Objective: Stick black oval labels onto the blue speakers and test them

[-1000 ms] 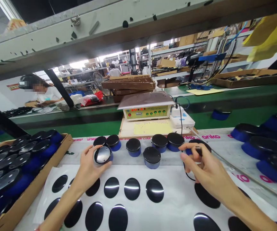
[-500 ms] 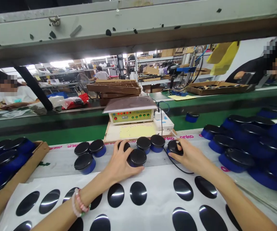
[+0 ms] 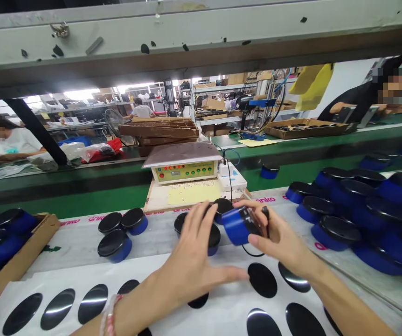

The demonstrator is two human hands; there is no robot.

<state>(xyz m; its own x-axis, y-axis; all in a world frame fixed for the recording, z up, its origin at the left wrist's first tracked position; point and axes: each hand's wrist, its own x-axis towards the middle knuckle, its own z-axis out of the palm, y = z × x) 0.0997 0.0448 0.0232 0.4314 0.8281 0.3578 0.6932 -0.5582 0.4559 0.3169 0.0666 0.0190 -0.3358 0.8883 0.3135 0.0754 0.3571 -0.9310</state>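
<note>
Over the white sheet's far edge (image 3: pixel 227 303), the right hand (image 3: pixel 281 238) grips a blue puck (image 3: pixel 235 226); the left hand (image 3: pixel 190 268) spreads open.

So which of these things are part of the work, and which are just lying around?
Part of the work: right hand gripping a blue round case; left hand by black-topped cases; black oval discs on a white sheet.

Just nearby: control box, stacked cardboard trays, desk fan.

And over the green conveyor bench (image 3: pixel 75 203), metal shelving (image 3: pixel 218 86) stacked with cartons, bright ceiling lights (image 3: pixel 131 87) blazing behind
</note>
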